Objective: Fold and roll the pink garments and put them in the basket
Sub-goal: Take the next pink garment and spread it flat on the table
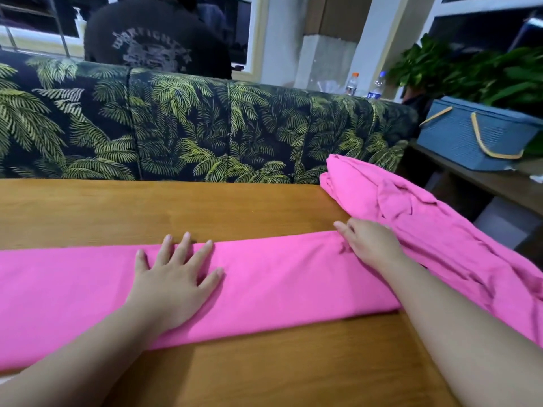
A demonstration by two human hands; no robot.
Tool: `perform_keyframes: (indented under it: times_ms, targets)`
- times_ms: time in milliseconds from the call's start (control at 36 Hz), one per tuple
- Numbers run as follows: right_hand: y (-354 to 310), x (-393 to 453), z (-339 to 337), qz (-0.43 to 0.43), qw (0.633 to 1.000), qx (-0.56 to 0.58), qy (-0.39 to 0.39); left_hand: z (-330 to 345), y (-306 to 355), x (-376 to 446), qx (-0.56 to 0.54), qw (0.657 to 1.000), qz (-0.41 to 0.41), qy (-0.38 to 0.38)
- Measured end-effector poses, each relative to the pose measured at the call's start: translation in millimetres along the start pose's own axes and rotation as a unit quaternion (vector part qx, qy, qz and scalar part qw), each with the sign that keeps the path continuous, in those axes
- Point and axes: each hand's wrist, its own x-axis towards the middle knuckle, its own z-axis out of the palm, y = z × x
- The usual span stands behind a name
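- The long, flat-folded band of bright pink cloth (264, 283) lies across the wooden desk (176, 210) from its left edge towards its right edge; a rumpled heap of pink garments (411, 207) sits at the far right corner, spilling over the right edge; the blue woven basket with tan handles (470, 136) stands on a side shelf beyond that corner, well apart
- The step in hand looks like smoothing the fold before rolling; best to press creases outward, keep the long edges parallel, then roll tightly from one end
- The left hand (173, 277) lies flat on the band, fingers spread and straight, gripping nothing
- The right hand (367, 242) rests at the band's far edge near the heap, fingers lightly bent; whether it pinches cloth I cannot tell
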Motion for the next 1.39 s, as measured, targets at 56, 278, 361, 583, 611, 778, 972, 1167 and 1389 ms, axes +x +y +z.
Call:
perform_keyframes:
  times_ms: [56, 278, 361, 583, 611, 778, 972, 1167, 1389]
  targets:
    - [14, -7, -4, 0.014, 0.999, 0.036, -0.001, -3, 8, 4, -0.013, 1.0, -0.002, -0.008]
    - [28, -16, -6, 0.038, 0.988, 0.148, -0.011, 4, 66, 26, -0.035, 0.989, 0.141, 0.001]
    - [21, -17, -3, 0.047, 0.979, 0.196, 0.042, 5, 76, 28, -0.023, 0.985, 0.173, 0.0]
    - [26, -14, 11, 0.036, 0.993, 0.111, 0.016, 5, 75, 26, -0.015, 0.985, 0.172, -0.011]
    - [26, -14, 11, 0.038, 0.993, 0.108, 0.017, 4, 76, 26, -0.015, 0.985, 0.17, -0.011]
    - [19, -21, 9, 0.053, 0.997, 0.049, 0.034, -1, 82, 24, 0.003, 0.988, 0.151, -0.045]
    - [-39, -51, 8, -0.036, 0.997, 0.071, 0.015, 10, 132, 12, 0.018, 0.991, 0.133, -0.004]
    - [-19, -76, 17, -0.005, 0.991, 0.061, -0.115, 11, 105, 9, 0.007, 0.978, 0.207, 0.003]
    - [-1, -78, 12, 0.037, 0.991, 0.03, -0.126, -1, 31, -6, 0.004, 0.991, 0.137, -0.008]
